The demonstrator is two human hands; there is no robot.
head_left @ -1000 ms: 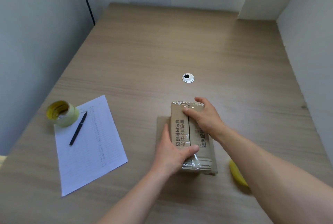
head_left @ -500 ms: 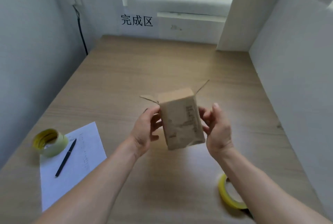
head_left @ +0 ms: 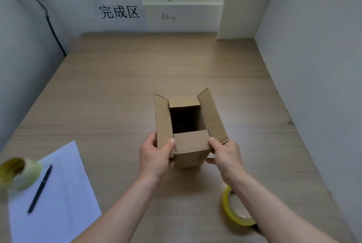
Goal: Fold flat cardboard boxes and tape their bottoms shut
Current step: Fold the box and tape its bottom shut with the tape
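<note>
Box (head_left: 188, 145) sits between your two hands, open end up toward the camera, all four top flaps unfolded. Your left hand (head_left: 154, 156) grasps its near left corner: thumb (head_left: 170, 143) lies on the inner face of the left long flap, the other fingers wrap behind that flap, out of sight. Your right hand (head_left: 225, 155) grasps the near right corner the same way, thumb (head_left: 213, 144) pressed by the edge of the near short flap, fingertips curled under against the box's right side. Both hands are grasping the box; neither is released.

Near short flap tilts inward over the opening, just beyond both thumbs. Far short flap stands up at the side away from your hands. Long flaps splay outward left and right. Inside looks dark, bottom cannot be made out. Whether the box rests on the table (head_left: 117, 96) or is held just above it, cannot tell.

Yellow tape roll (head_left: 233, 213) lies on the table beneath your right forearm, partly hidden by it. Well out to the left of your left hand: a white sheet of paper (head_left: 64, 199) with a black pen (head_left: 40, 189) lying on it, and a second tape roll (head_left: 19, 173) at the sheet's far left corner, blurred. Sign with black characters (head_left: 119, 12) on the wall far ahead of both hands.
</note>
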